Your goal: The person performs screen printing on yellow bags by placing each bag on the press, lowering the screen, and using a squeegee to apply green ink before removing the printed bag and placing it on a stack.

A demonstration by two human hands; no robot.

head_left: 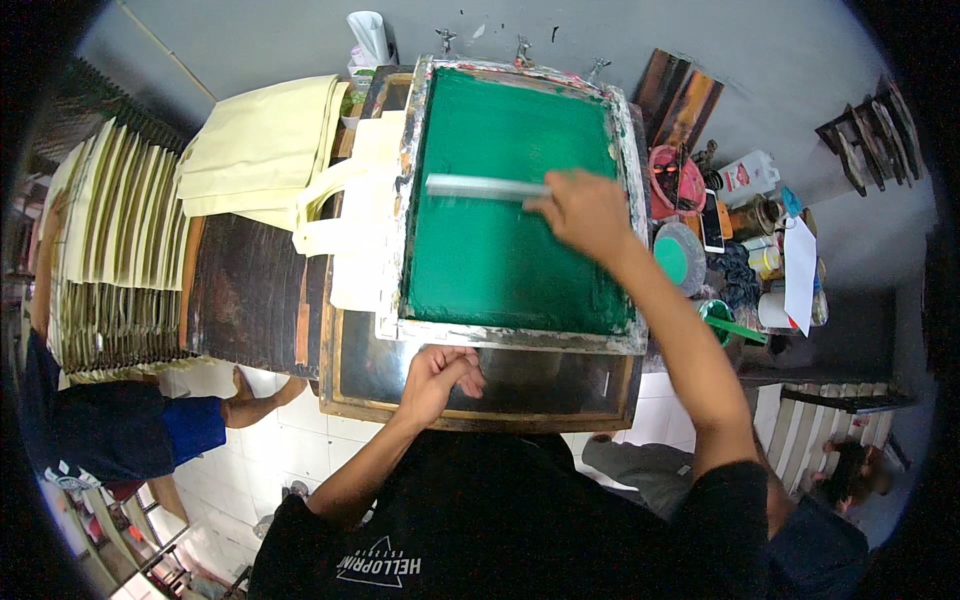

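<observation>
A squeegee (480, 188) with a pale, straight bar lies across the green ink in a screen printing frame (520, 338). My right hand (590, 215) grips the squeegee at its right end, and both look slightly blurred. The green-coated screen (500, 270) fills the inside of the paint-stained frame. Just below the frame's front edge, my left hand (443, 383) is loosely curled, with nothing visible in its fingers. Pale yellow fabric (365, 230) with a handle loop sticks out from under the frame's left side.
Folded yellow fabric (265, 140) is piled at the left, beside a rack of hanging yellow pieces (120, 220). At the right stand a bowl of green ink (672, 258), a green tub (713, 312), a pink basin (676, 180) and a phone (711, 222). Another person (120, 425) is at the far left.
</observation>
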